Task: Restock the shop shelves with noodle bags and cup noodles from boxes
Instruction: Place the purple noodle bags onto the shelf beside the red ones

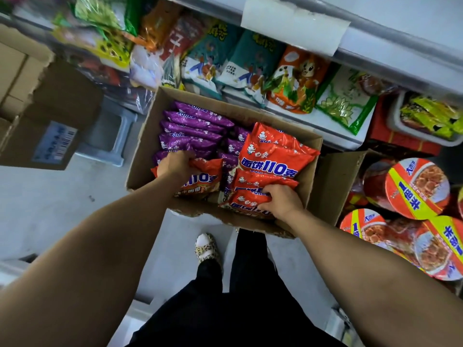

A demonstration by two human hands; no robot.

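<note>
Forearms [100, 246]: closest to my lens, both bare, reaching down into the open box [140, 156].
Left hand [175, 164]: at the box's near-left, fingers curled over the top edge of a red noodle bag [206, 177], gripping it; I read "110" on that bag.
Right hand [280, 200]: at the box's near-right corner, fingers hooked into the lowest bag of the red stack [250, 200], holding it.
Top red bag [273, 156]: lies on that stack in the box's right half; I read "白象" and "面饼110克".
Purple bags [193, 128]: rows standing on edge in the box's far-left part; their print is too blurred for me.
Cup noodles [416, 186]: right of the box, in a second carton [333, 186] just beside it; red lids, yellow bands, blue characters I cannot read surely.
Shelf [345, 139]: beyond the box, holding teal, orange and green snack bags [253, 61]; writing illegible.
Labelled carton [55, 144]: left of the box, white barcode sticker, unreadable.
Slipper [206, 249]: leopard-print, nearer me than the box, beside black trousers [250, 284].
</note>
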